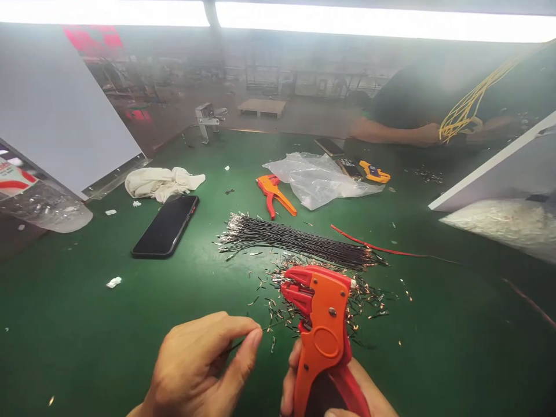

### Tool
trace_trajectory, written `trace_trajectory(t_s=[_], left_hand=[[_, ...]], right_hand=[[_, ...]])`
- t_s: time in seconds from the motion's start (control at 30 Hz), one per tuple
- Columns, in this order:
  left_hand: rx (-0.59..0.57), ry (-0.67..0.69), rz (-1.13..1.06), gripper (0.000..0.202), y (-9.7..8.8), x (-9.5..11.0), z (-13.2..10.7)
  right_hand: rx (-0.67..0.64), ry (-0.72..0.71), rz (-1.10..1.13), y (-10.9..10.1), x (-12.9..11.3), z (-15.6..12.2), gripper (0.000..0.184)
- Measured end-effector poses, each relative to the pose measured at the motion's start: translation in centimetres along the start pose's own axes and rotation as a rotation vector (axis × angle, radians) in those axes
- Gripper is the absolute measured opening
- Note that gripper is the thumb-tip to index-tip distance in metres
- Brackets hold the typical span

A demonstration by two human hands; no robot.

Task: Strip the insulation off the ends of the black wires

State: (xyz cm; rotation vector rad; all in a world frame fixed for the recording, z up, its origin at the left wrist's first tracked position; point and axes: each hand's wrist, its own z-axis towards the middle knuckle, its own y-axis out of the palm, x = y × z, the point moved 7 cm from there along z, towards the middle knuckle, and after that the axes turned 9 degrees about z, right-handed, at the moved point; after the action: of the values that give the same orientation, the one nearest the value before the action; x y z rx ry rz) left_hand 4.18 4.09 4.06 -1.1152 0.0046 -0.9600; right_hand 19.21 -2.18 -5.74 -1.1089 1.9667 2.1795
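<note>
My right hand (343, 391) grips an orange and red wire stripper (324, 324), its jaws pointing up and away from me. My left hand (202, 362) pinches a thin black wire (237, 346) between thumb and forefinger, just left of the stripper's jaws. Behind the tool lies a bundle of black wires (295, 238) with stripped ends. Cut insulation bits and wire scraps (278, 301) litter the green table (87, 324) around the tool.
A black phone (165, 226) lies at left, a white cloth (160, 182) behind it. A second orange stripper (273, 194), a clear plastic bag (319, 179) and a red wire (391, 250) lie further back. Another person's arm (391, 133) holds yellow wires (464, 113) at the far right.
</note>
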Motion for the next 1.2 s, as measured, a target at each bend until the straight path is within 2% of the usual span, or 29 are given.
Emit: trace_trajectory(t_s=[0.1, 0.27, 0.43, 0.53, 0.63, 0.9, 1.2], left_hand=[[0.026, 0.008, -0.020, 0.012, -0.2, 0.6, -0.1], [0.042, -0.008, -0.013, 0.011, -0.3, 0.9, -0.3], [0.021, 0.001, 0.036, 0.015, -0.1, 1.0, -0.3], [0.008, 0.024, 0.058, 0.013, -0.1, 1.3, -0.2], [0.032, 0.031, 0.075, 0.012, -0.4, 1.4, -0.3], [0.040, 0.050, 0.070, 0.012, 0.0, 1.3, -0.6], [0.020, 0.070, 0.098, 0.013, 0.1, 1.6, -0.5]], right_hand=[[-0.052, -0.010, -0.003, 0.4, 0.0, 0.1, 0.041], [0.106, 0.105, -0.130, -0.1, 0.0, 0.0, 0.046], [0.041, 0.084, -0.056, 0.4, 0.1, 0.1, 0.044], [0.136, 0.135, -0.118, 0.4, 0.0, 0.1, 0.047], [0.200, 0.139, -0.087, 0.6, -0.5, 0.1, 0.045], [0.200, 0.104, -0.063, 0.1, -0.5, 0.1, 0.041], [0.204, 0.120, -0.189, -0.2, -0.4, 0.2, 0.044]])
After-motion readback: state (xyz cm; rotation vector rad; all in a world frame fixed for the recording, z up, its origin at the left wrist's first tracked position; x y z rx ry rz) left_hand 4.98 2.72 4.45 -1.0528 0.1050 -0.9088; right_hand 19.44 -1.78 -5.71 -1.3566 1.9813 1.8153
